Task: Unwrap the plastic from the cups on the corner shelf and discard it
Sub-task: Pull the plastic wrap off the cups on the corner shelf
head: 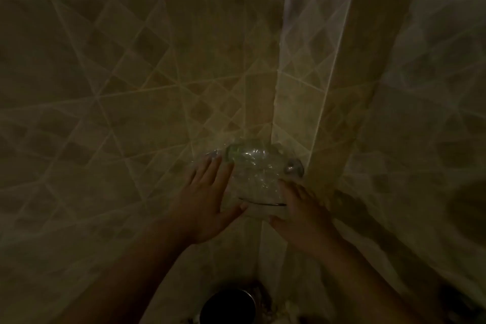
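Two bare hands are raised to a dim tiled corner, one at either side of a bundle of clear cups [252, 166] in crinkled plastic wrap [256, 181]. The picture is dark and motion-blurred, so fine detail is limited.

Left to right: the tiled wall [105, 87] fills the area from 9 to 12 o'clock, with a diamond pattern and pale grout lines. The left hand [207, 197] sits at about 8 o'clock of the bundle, fingers extended and spread, palm flat toward the wrap, thumb reaching under the lower left edge; it touches the wrap and is not clenched. The wrapped cups stand at the frame's centre, on the corner shelf [263, 204], whose dark front edge shows as a curved line beneath them. How many cups are in the bundle cannot be told. The right hand [302, 208] lies at about 4 o'clock of the bundle, fingers curled against the wrap's lower right side; whether it actually grips the plastic cannot be told. A small metal fitting [293, 166] is at 3 o'clock of the cups, at the wall joint. The right-hand wall [407, 113] carries soft shadows.

At 6 o'clock of the frame, well below the shelf, is a round dark container with a metal rim [227, 306].
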Demonstrator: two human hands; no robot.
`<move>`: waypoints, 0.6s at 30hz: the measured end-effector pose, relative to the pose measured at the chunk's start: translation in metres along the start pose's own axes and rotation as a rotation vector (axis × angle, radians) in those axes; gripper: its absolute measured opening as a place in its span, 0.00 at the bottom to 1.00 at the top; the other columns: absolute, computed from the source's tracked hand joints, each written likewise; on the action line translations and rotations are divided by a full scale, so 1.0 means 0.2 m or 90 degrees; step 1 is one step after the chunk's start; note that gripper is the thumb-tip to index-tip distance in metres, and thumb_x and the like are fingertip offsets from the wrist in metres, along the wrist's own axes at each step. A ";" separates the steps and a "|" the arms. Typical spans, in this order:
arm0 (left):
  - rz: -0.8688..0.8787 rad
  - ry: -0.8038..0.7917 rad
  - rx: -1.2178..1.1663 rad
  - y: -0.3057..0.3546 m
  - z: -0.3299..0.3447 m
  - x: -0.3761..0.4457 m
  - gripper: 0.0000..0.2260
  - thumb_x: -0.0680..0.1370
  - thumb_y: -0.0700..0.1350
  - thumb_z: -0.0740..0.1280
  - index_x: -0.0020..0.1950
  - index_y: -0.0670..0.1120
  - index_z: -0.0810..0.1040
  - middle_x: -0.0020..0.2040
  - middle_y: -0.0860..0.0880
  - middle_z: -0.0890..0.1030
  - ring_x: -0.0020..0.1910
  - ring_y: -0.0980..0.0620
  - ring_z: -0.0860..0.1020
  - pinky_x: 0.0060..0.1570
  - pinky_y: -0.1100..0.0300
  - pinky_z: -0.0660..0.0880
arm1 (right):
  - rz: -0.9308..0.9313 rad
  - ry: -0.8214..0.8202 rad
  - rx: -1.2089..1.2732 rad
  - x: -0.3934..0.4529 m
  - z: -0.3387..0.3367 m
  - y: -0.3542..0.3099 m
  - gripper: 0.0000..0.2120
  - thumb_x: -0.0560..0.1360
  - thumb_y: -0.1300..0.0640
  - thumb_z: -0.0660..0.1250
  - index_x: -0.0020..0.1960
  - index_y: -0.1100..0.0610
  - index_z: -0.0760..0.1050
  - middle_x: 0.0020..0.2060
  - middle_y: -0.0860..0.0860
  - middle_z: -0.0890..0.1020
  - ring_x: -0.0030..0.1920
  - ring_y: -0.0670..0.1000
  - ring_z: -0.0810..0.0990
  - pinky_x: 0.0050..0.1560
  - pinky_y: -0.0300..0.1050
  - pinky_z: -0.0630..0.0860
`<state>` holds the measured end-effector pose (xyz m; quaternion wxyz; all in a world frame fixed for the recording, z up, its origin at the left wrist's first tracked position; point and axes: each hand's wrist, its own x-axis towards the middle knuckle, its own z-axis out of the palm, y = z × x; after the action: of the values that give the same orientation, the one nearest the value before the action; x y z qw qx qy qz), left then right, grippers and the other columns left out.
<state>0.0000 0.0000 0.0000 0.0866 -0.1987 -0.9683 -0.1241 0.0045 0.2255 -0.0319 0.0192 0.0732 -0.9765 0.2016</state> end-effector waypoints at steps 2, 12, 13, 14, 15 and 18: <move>0.008 0.011 -0.024 -0.03 0.03 0.05 0.40 0.73 0.72 0.46 0.77 0.54 0.35 0.79 0.48 0.39 0.76 0.50 0.34 0.74 0.46 0.43 | 0.004 0.048 0.062 0.04 0.00 -0.03 0.33 0.68 0.39 0.63 0.69 0.40 0.52 0.67 0.47 0.72 0.67 0.54 0.68 0.65 0.64 0.62; 0.045 0.038 -0.085 -0.14 0.25 0.14 0.40 0.75 0.68 0.55 0.78 0.47 0.45 0.79 0.43 0.48 0.77 0.47 0.45 0.73 0.50 0.49 | 0.081 0.269 0.424 0.23 0.05 -0.10 0.14 0.67 0.58 0.72 0.44 0.40 0.73 0.37 0.42 0.81 0.39 0.36 0.79 0.37 0.29 0.72; 0.045 0.041 -0.086 -0.15 0.26 0.14 0.41 0.75 0.68 0.55 0.78 0.47 0.45 0.80 0.43 0.48 0.77 0.48 0.46 0.73 0.52 0.48 | 0.102 0.275 0.473 0.24 0.04 -0.10 0.15 0.67 0.59 0.72 0.47 0.42 0.75 0.36 0.44 0.82 0.40 0.38 0.80 0.40 0.32 0.74; 0.043 0.043 -0.087 -0.16 0.26 0.15 0.41 0.74 0.68 0.55 0.78 0.47 0.44 0.80 0.43 0.48 0.77 0.48 0.47 0.72 0.54 0.46 | 0.123 0.266 0.530 0.25 0.04 -0.09 0.15 0.67 0.59 0.71 0.49 0.43 0.76 0.37 0.46 0.83 0.41 0.41 0.81 0.42 0.37 0.76; 0.040 0.044 -0.091 -0.17 0.27 0.15 0.42 0.74 0.68 0.56 0.78 0.48 0.44 0.80 0.43 0.48 0.77 0.49 0.50 0.71 0.55 0.45 | 0.134 0.246 0.586 0.25 0.03 -0.08 0.15 0.68 0.58 0.70 0.51 0.42 0.77 0.38 0.47 0.84 0.42 0.43 0.82 0.42 0.39 0.77; 0.049 0.045 -0.112 -0.19 0.29 0.17 0.42 0.73 0.67 0.59 0.78 0.49 0.44 0.79 0.43 0.52 0.75 0.46 0.56 0.67 0.53 0.51 | 0.136 0.191 0.671 0.22 0.02 -0.04 0.17 0.71 0.61 0.68 0.53 0.42 0.80 0.39 0.40 0.85 0.42 0.39 0.83 0.39 0.32 0.75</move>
<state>-0.0523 -0.0064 -0.0553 0.1076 -0.2381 -0.9417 -0.2121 -0.0381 0.2107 -0.0285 0.0981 -0.0557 -0.7324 0.6715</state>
